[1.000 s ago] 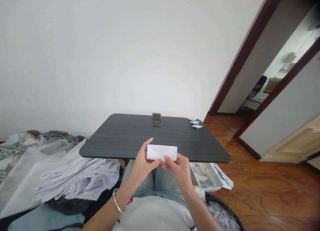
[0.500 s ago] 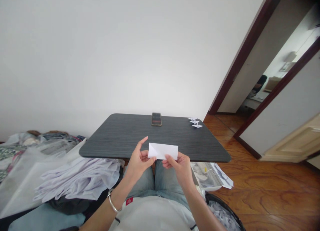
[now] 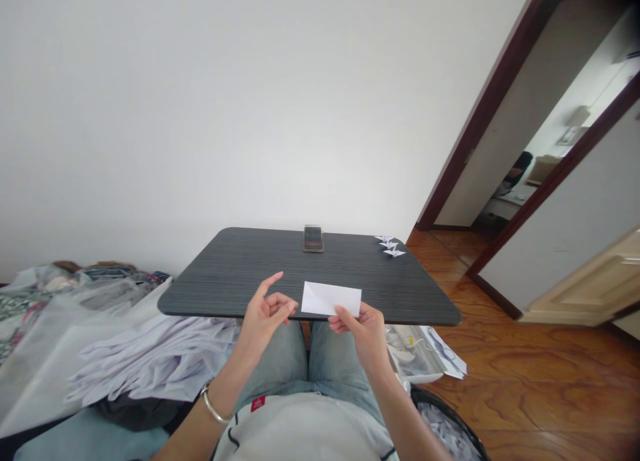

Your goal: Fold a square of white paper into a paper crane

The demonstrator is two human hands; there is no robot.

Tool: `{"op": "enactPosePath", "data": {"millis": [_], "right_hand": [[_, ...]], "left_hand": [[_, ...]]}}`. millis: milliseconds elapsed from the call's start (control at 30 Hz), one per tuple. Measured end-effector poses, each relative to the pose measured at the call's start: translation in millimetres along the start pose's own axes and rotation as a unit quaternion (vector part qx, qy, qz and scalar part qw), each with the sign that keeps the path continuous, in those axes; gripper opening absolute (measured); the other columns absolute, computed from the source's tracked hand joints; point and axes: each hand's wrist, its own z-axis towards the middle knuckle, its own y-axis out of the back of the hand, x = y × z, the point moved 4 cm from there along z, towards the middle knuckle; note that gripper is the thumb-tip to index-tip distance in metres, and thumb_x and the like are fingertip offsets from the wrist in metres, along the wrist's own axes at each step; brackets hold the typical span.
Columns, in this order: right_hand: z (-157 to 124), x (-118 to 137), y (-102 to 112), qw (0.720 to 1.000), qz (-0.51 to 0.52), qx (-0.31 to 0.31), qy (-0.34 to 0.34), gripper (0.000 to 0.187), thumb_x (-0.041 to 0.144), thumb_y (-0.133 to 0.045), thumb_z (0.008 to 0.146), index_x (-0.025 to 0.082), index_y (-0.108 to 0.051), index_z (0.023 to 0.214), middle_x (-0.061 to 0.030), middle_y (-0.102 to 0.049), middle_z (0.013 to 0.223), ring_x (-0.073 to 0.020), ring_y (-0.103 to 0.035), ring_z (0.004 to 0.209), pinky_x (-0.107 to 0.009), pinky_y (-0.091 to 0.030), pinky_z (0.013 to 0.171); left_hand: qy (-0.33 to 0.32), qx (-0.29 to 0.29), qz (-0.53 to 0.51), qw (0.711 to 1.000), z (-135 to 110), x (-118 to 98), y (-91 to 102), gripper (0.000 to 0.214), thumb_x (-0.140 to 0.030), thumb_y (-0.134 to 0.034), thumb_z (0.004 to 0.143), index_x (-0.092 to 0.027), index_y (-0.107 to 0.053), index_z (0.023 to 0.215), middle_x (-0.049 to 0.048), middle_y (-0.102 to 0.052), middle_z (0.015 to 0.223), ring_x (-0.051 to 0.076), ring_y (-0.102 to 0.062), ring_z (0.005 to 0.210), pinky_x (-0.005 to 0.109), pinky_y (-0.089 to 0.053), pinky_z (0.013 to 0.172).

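Note:
My right hand (image 3: 359, 328) pinches the lower edge of a folded white paper (image 3: 331, 298), a small rectangle with a diagonal crease, held over the near edge of the dark table (image 3: 250, 274). Just left of the paper is my left hand (image 3: 265, 314), which has let go of it. Its fingers are loosely curled with the index finger raised, and nothing is in them. A bangle (image 3: 213, 408) sits on my left wrist.
A phone (image 3: 313, 238) stands at the table's far edge. Three small folded paper figures (image 3: 391, 246) lie at the far right corner. A heap of white sheets and bags (image 3: 125, 354) fills the left. A bin of paper scraps (image 3: 445, 428) stands at lower right, by an open doorway (image 3: 550, 154).
My left hand has released the paper and drawn a little to the left. The right hand has carried the paper slightly right and farther over the table.

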Motion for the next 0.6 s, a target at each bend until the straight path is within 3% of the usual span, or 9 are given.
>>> {"op": "enactPosePath", "data": {"millis": [167, 333, 467, 600], "right_hand": [[-3, -2, -9, 0.999, -0.015, 0.027, -0.010, 0.022, 0.033, -0.074, 0.066, 0.013, -0.068, 0.070, -0.0036, -0.070, 0.054, -0.0126, -0.061, 0.044, -0.021, -0.051, 0.045], [-3, -4, -14, 0.999, -0.001, 0.052, 0.000, 0.018, 0.026, -0.074, 0.065, 0.014, -0.068, 0.078, -0.0016, -0.071, 0.065, -0.0116, -0.061, 0.051, -0.021, -0.051, 0.051], [-3, -6, -17, 0.995, 0.027, 0.091, -0.009, 0.028, 0.019, -0.075, 0.062, 0.016, -0.065, 0.087, 0.0001, -0.070, 0.071, -0.0117, -0.061, 0.055, -0.021, -0.051, 0.054], [-1, -8, -17, 0.995, 0.024, 0.092, -0.010, 0.032, 0.018, -0.074, 0.061, 0.016, -0.061, 0.090, 0.0005, -0.068, 0.073, -0.0123, -0.061, 0.057, -0.022, -0.052, 0.053]], "left_hand": [[0.041, 0.082, -0.014, 0.996, -2, 7, -20.3, 0.075, -0.024, -0.073, 0.062, -0.014, -0.036, 0.126, 0.0010, -0.065, 0.074, 0.012, -0.058, 0.061, 0.020, -0.043, 0.054], [0.030, 0.061, 0.027, 0.997, -5, 8, -27.5, 0.063, -0.020, -0.070, 0.063, -0.014, -0.042, 0.120, -0.0024, -0.060, 0.069, 0.010, -0.054, 0.056, 0.019, -0.043, 0.050], [0.018, 0.050, 0.045, 0.998, -5, 5, -26.7, 0.061, -0.018, -0.068, 0.063, -0.014, -0.043, 0.119, -0.0034, -0.057, 0.069, 0.009, -0.052, 0.056, 0.019, -0.043, 0.051], [0.018, 0.060, 0.051, 0.997, -4, 6, -26.7, 0.062, -0.017, -0.068, 0.063, -0.015, -0.042, 0.120, -0.0035, -0.058, 0.070, 0.009, -0.053, 0.057, 0.018, -0.043, 0.051]]}}
